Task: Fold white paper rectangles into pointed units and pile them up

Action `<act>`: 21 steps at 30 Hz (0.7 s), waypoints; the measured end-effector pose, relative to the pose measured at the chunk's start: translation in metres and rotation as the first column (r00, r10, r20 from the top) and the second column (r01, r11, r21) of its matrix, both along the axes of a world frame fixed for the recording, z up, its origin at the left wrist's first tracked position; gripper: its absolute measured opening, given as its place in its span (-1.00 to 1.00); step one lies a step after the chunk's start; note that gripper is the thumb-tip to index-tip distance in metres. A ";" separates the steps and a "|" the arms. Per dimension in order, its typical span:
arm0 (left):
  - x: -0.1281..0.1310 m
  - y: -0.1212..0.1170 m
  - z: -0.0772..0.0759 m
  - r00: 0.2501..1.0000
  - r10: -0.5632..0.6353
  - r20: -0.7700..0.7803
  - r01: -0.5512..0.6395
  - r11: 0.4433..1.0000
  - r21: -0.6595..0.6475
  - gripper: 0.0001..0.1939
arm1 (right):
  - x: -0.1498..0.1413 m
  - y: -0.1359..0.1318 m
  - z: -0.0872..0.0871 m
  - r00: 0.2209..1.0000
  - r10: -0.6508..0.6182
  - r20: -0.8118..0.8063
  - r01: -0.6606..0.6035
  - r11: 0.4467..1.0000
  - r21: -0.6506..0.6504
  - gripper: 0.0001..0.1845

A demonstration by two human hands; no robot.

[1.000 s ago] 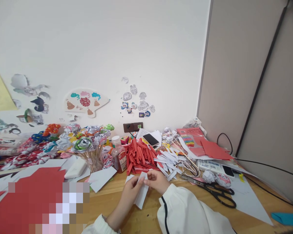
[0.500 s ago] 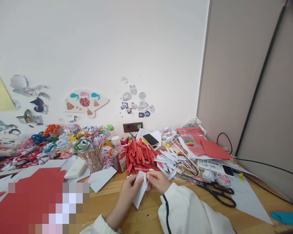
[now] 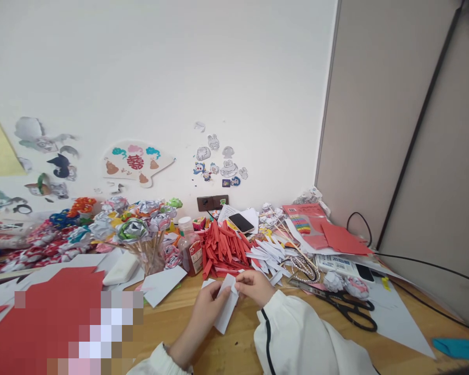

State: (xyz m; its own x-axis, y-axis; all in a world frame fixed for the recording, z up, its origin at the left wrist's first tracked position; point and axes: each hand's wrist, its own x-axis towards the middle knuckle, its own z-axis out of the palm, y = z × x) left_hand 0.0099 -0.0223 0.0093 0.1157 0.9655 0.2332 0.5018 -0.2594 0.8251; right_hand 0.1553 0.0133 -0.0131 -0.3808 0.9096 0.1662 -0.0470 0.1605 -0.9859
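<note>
Both hands hold a folded piece of white paper (image 3: 225, 311) above the wooden table. My left hand (image 3: 208, 307) grips its left side, with the thumb lying across the front face. At the paper's upper right edge, my right hand (image 3: 256, 286) pinches with thumb and fingertips. Just beyond the hands lies a pile of folded red paper strips (image 3: 224, 247), and to its right a heap of folded white paper strips (image 3: 269, 255). The fingers behind the paper are partly hidden.
Black-handled scissors (image 3: 347, 307) lie right of my right sleeve. Behind are a bottle (image 3: 189, 247), a phone (image 3: 241, 223) and a cup of sticks (image 3: 150, 255). Red paper sheets (image 3: 58, 312) cover the left side; paper flowers (image 3: 133, 229) crowd the back. A beaded string (image 3: 303, 268) lies near the scissors.
The folded paper has turned slightly between my fingers, showing more of its front face. My right hand has shifted a little up at its edge. Both hands keep their hold.
</note>
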 end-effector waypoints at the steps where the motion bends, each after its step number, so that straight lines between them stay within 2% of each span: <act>1: 0.000 0.000 -0.001 1.000 -0.002 0.004 0.002 1.000 -0.001 -0.69 | 0.000 0.000 -0.001 1.000 -0.006 0.001 0.006 1.000 0.003 -0.77; 12: 0.002 0.002 -0.004 1.000 -0.007 -0.025 0.008 0.999 0.031 -0.74 | 0.001 0.003 -0.007 0.994 -0.068 0.090 0.058 0.993 0.107 -0.86; 16: 0.002 0.002 -0.006 0.997 0.007 -0.081 -0.002 0.998 0.055 -0.78 | 0.001 0.001 -0.007 0.988 -0.076 0.138 0.056 0.988 0.146 -0.81; 21: 0.002 0.002 -0.008 0.999 -0.005 -0.042 0.007 0.998 0.055 -0.79 | 0.000 -0.003 -0.005 0.968 -0.117 0.222 0.062 0.969 0.241 -0.82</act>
State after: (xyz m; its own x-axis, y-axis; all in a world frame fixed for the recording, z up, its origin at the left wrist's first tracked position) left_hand 0.0121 -0.0206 0.0010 0.1322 0.9507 0.2805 0.5336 -0.3068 0.7881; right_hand 0.1555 0.0107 -0.0185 -0.3526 0.8891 0.2917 0.2047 0.3775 -0.9031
